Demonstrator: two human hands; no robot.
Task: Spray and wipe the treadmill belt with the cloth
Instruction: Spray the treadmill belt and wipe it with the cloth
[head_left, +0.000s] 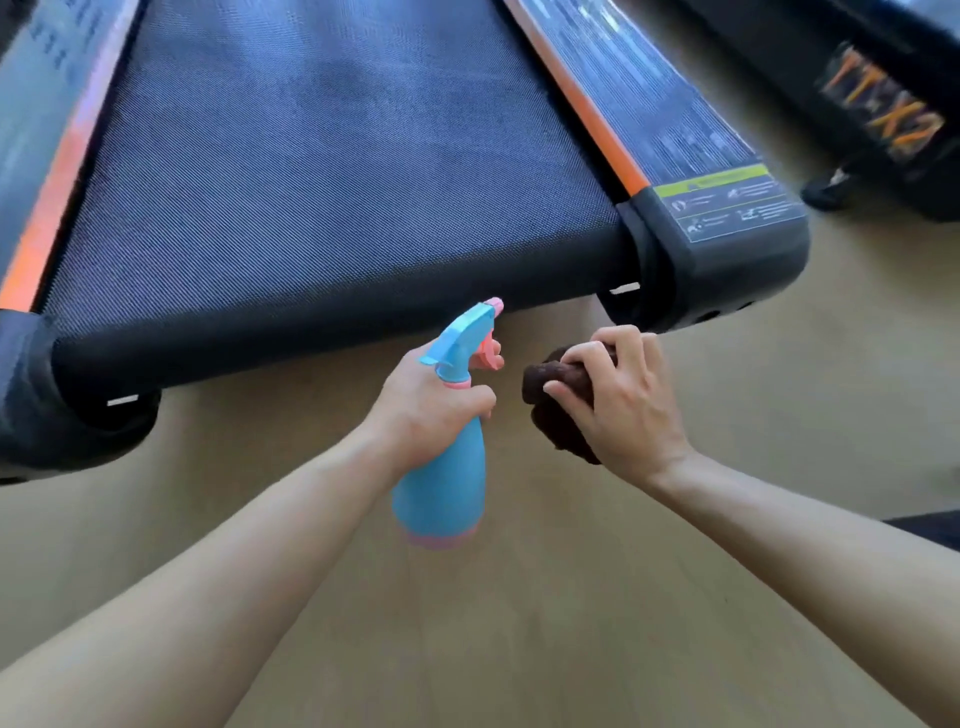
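Gripping spray bottle (447, 478) and cloth (543, 382), fingers (597, 354) curled

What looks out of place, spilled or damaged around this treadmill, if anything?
Nothing stands out. The treadmill belt shows no tear or puddle, and the floor is free of spills. The left hand holds the spray bottle, and the right hand grips the bunched cloth.

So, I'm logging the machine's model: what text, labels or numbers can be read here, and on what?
Nothing reads clearly.
Warning label on the right side rail: print too blurred.
Orange lettering on the black machine: too blurred.
Left side rail: marks blurred.
Spray bottle: no text.
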